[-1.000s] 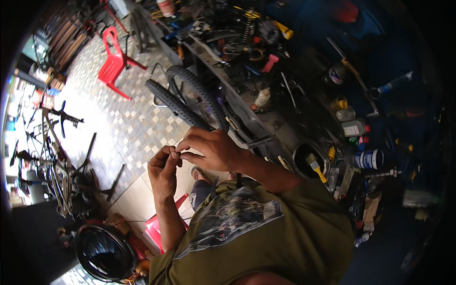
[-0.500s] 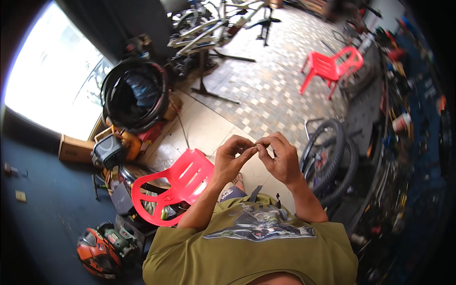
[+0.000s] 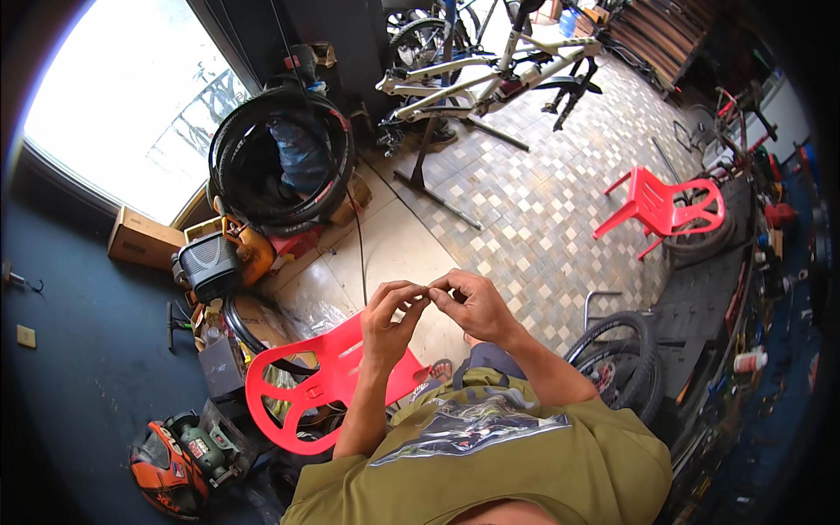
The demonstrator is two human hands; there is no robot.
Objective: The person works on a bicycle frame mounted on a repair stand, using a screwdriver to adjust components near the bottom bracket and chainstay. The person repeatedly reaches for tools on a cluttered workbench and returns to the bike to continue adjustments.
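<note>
In front of my chest both hands meet at the fingertips. My left hand (image 3: 391, 317) is closed in a pinch, thumb against the fingers. Opposite it, my right hand (image 3: 472, 304) pinches the same spot with thumb and forefinger. Whatever lies between the fingertips is too small to make out. Below my left forearm stands a red plastic chair (image 3: 325, 374), the thing nearest to that hand. Under my right forearm is a bicycle wheel (image 3: 632, 346) with a black tyre.
A white bicycle frame (image 3: 516, 83) hangs on a stand at the far side. Several tyres (image 3: 229, 188) are stacked at left, near an orange compressor (image 3: 252, 254). A second red chair (image 3: 652, 206) stands right. A tool-covered bench (image 3: 731, 350) runs along the right; an orange helmet (image 3: 166, 472) lies lower left.
The view has shifted, so the chairs, wheel and bicycle frame sit lower in the picture. My joined hands are a little lower and further left, still pinching.
</note>
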